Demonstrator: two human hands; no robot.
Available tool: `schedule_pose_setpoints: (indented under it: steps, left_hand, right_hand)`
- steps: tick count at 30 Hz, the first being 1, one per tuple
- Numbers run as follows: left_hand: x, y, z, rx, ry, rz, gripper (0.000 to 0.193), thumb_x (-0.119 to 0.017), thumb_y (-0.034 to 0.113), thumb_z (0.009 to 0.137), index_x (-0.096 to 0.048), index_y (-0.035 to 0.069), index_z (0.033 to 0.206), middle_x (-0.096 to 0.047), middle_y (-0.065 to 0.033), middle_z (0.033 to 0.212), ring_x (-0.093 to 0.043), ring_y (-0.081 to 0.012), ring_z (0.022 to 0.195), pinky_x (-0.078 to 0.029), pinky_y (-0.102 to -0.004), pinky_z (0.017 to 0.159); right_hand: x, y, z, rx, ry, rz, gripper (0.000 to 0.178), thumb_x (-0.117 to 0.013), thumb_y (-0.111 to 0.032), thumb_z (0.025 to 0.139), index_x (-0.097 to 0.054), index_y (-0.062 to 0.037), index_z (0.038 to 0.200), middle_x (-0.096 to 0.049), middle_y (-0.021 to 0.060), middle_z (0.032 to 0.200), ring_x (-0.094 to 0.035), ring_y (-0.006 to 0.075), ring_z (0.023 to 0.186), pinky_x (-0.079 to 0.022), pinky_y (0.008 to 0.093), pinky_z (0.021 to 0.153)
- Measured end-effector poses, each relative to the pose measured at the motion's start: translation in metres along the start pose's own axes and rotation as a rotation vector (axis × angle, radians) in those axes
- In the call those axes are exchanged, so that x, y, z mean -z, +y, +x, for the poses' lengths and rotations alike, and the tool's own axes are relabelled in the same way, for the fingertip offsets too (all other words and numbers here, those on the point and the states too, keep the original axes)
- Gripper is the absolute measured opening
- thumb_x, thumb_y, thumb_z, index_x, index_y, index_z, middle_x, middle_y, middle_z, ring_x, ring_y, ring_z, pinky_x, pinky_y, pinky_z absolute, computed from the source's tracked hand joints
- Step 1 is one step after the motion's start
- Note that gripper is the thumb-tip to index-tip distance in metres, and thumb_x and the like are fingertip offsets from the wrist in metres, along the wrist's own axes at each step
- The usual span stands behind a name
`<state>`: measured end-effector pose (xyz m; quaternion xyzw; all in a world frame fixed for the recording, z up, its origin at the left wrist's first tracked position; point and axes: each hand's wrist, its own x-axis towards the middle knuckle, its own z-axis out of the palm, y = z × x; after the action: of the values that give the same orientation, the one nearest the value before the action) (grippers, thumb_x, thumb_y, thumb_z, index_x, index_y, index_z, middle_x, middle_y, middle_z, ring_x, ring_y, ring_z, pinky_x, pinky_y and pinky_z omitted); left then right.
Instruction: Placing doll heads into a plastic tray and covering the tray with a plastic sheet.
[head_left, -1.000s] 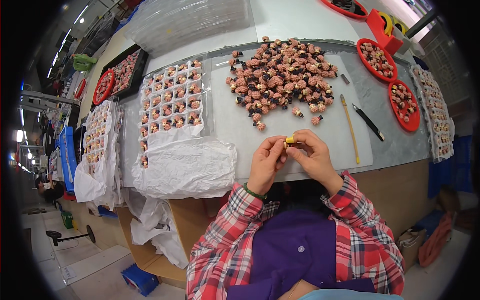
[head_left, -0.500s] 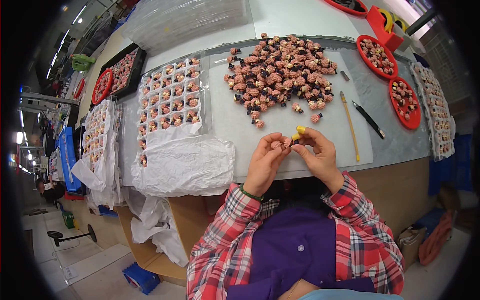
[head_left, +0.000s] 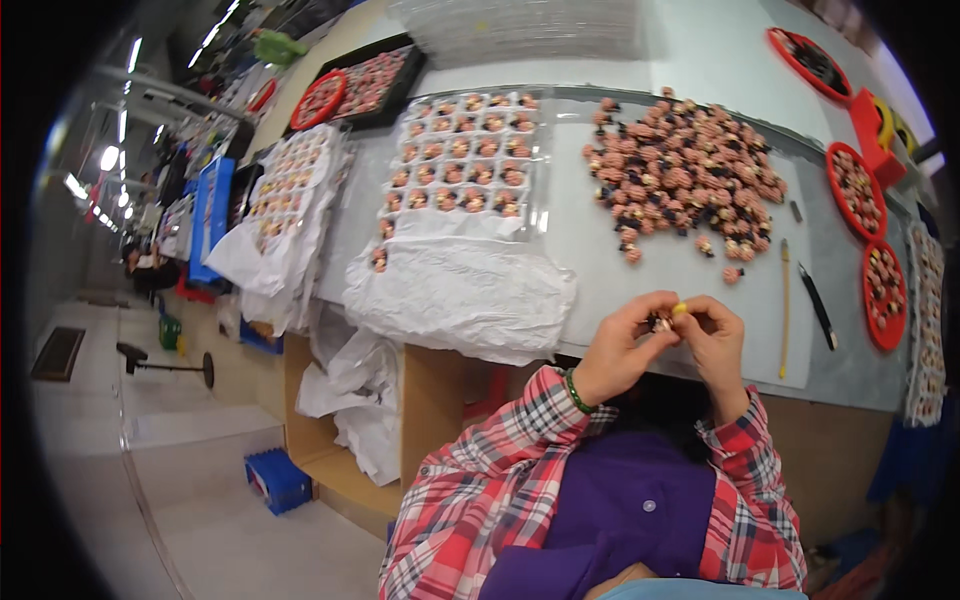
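Observation:
Just off the near edge of the table, my left hand (head_left: 620, 350) and my right hand (head_left: 717, 345) meet, fingertips pinched around a small figurine (head_left: 660, 322) with a pale and pinkish surface. My fingers cover most of it. A yellow finger cover (head_left: 681, 308) sits on a right fingertip. Beyond my hands lies a big pile of small figurine heads (head_left: 685, 170), pink and knobbly with cream and dark blue parts. To the left, a white compartment tray (head_left: 393, 171) holds several of the same pieces, its near rows covered by crumpled white paper (head_left: 455, 290).
A yellow stick (head_left: 785, 310) and a black pen-like tool (head_left: 818, 305) lie right of the pile. Red dishes (head_left: 857, 190) of pieces stand farther right. More trays (head_left: 285, 190) are stacked at left, near a black tray (head_left: 400, 95). A cardboard box (head_left: 430, 390) with paper stands below the table.
The whole view has swung left, so the table's things appear farther right. My hands have closed in tighter around the figurine, which shows less now.

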<state>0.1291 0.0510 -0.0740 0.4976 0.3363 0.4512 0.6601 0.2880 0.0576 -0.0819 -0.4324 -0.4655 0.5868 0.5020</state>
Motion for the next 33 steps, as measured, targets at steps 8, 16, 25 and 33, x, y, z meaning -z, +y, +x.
schedule_pose_setpoints:
  steps: [8,16,25,33]
  left_hand:
    - [0.107,0.086,-0.015,-0.279,0.518,0.691,0.036,-0.063,0.002,0.080,-0.057,0.000,0.115,-0.062,-0.0112,0.096,-0.060,-0.0158,0.084,-0.048,-0.0270,0.074]
    - [0.280,0.065,-0.002,-0.201,0.872,1.442,0.033,-0.061,0.009,0.078,-0.058,0.000,0.110,-0.063,-0.0119,0.085,-0.059,-0.0202,0.075,-0.047,-0.0340,0.065]
    - [0.264,0.039,0.006,0.215,0.738,1.897,0.056,-0.040,0.036,0.095,-0.033,-0.004,0.134,-0.033,-0.0207,0.141,-0.030,-0.0396,0.129,-0.024,-0.0556,0.102]
    - [0.250,0.056,-0.005,0.359,0.597,1.658,0.074,-0.033,0.051,0.094,-0.017,-0.003,0.142,-0.016,-0.0200,0.150,-0.012,-0.0370,0.138,-0.010,-0.0632,0.104]
  right_hand:
    - [-0.001,0.000,0.000,0.055,-0.010,-0.091,0.025,-0.055,-0.022,0.093,-0.060,0.0028,0.092,-0.060,0.0052,0.082,-0.055,0.0099,0.071,-0.045,0.0216,0.061]
    - [-0.012,-0.006,-0.004,0.023,-0.053,-0.071,0.022,-0.055,-0.019,0.094,-0.060,0.0014,0.092,-0.060,0.0043,0.082,-0.055,0.0088,0.069,-0.045,0.0212,0.061]
    - [-0.002,-0.005,-0.001,0.017,0.005,-0.138,0.017,-0.056,-0.014,0.092,-0.061,0.0016,0.092,-0.061,0.0031,0.080,-0.056,0.0080,0.068,-0.046,0.0214,0.060]
    - [0.026,-0.026,0.025,0.387,0.201,-0.771,0.020,-0.067,-0.008,0.077,-0.061,0.0009,0.094,-0.062,0.0109,0.085,-0.060,0.0233,0.075,-0.048,0.0304,0.064]
